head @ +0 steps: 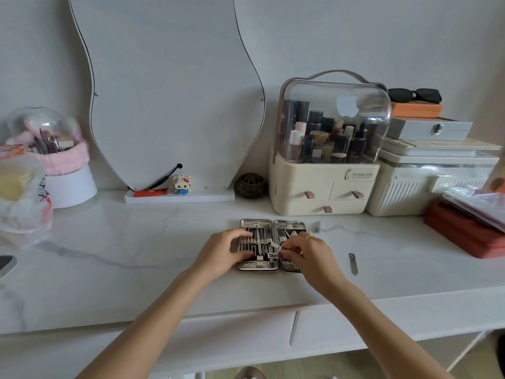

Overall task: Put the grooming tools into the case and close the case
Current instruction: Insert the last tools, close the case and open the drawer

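Note:
A silver grooming case (257, 222) lies open flat on the white marble table, both halves lined with several metal tools under straps. My left hand (222, 248) rests on the left half, fingers pressing its lower part. My right hand (308, 250) pinches a small metal clipper (274, 255) over the case's hinge area near the front. A small nail clipper (317, 227) lies just right of the case. A flat metal file (353, 263) lies on the table further right, nearer the front edge.
Behind the case stand a cream cosmetics organiser (325, 187), a mirror (169, 105) on a base and a dark round burner (250, 185). Red boxes (464, 231) sit right, a plastic bag (21, 203) left, a phone corner (6, 265) at the left edge.

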